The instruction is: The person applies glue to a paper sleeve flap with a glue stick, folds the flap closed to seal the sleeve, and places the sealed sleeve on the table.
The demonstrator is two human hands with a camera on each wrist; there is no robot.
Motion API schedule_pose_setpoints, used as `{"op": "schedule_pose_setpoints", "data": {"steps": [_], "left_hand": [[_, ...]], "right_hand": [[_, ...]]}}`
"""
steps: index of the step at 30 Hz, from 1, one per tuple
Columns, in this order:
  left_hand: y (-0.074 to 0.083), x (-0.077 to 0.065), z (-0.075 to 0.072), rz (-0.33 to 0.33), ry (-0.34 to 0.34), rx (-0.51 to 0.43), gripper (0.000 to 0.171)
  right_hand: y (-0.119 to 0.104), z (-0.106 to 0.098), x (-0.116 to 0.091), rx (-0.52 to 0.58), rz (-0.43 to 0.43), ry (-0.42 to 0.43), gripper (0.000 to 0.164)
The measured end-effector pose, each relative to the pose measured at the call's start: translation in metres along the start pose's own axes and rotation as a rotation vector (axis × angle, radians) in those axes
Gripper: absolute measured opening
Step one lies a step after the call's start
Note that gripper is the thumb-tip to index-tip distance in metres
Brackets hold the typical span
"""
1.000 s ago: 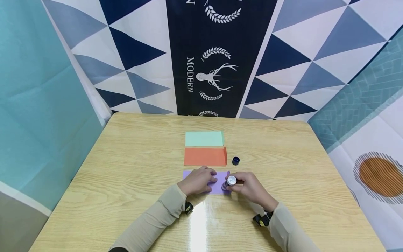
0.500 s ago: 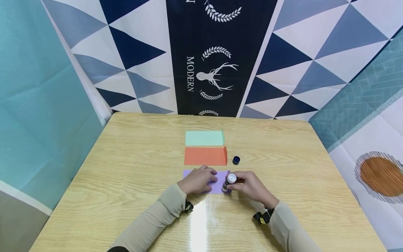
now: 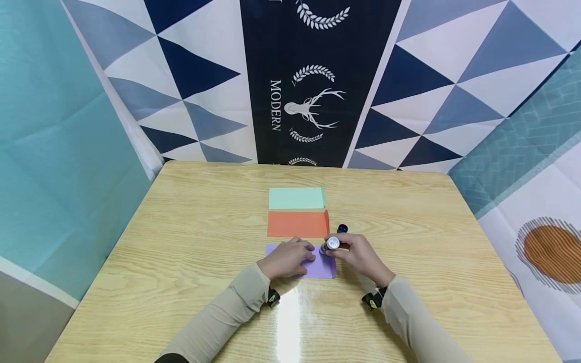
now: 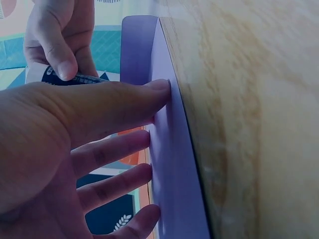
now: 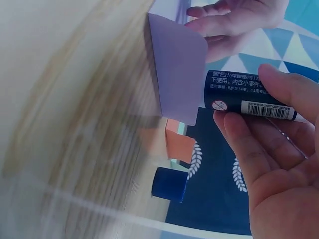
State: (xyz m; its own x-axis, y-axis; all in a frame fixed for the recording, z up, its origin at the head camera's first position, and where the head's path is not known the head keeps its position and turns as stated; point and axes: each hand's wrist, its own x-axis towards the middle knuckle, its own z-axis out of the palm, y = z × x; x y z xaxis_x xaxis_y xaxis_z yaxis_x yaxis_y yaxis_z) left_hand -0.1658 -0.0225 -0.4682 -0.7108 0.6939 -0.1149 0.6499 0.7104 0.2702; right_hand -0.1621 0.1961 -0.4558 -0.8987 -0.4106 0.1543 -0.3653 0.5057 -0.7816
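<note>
A purple envelope (image 3: 321,267) lies nearest the person, its flap (image 5: 180,69) folded up at the right end. My left hand (image 3: 288,258) rests on it, the fairly straight fingertips (image 4: 158,84) touching the paper. In my right hand (image 3: 360,253) a dark blue glue stick (image 5: 244,94) with a white base is pinched between thumb and fingers. It is held over the envelope's right end, by the flap, white base up in the head view. Whether its tip touches the paper cannot be told. The glue stick's dark blue cap (image 5: 169,184) sits on the table beyond the right hand.
An orange envelope (image 3: 297,224) and a mint green envelope (image 3: 296,198) lie in a row behind the purple one, their flaps also at the right. The wooden table (image 3: 204,227) ends at a patterned cloth wall (image 3: 204,75).
My right hand has moved the glue stick away from the person, from the near part of the envelope's right end to its far part. The left hand stays in place.
</note>
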Motion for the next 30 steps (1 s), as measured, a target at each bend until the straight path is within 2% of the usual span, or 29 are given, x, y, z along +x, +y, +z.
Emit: {"op": "schedule_pose_setpoints", "data": {"steps": [8,19,26,30], "left_hand": [[-0.002,0.001,0.0,-0.017,0.006,-0.013,0.038],[-0.001,0.001,0.001,-0.027,0.001,-0.016,0.039],[-0.001,0.001,0.001,-0.02,0.003,-0.018,0.037],[0.0,0.0,0.0,-0.013,0.002,-0.015,0.037]], "right_hand": [[-0.003,-0.001,-0.006,-0.055,-0.035,-0.063,0.027],[-0.004,-0.006,-0.021,-0.049,-0.057,-0.164,0.02],[-0.006,-0.01,-0.021,0.036,-0.04,-0.244,0.018],[-0.005,-0.01,-0.018,0.039,-0.014,-0.243,0.016]]}}
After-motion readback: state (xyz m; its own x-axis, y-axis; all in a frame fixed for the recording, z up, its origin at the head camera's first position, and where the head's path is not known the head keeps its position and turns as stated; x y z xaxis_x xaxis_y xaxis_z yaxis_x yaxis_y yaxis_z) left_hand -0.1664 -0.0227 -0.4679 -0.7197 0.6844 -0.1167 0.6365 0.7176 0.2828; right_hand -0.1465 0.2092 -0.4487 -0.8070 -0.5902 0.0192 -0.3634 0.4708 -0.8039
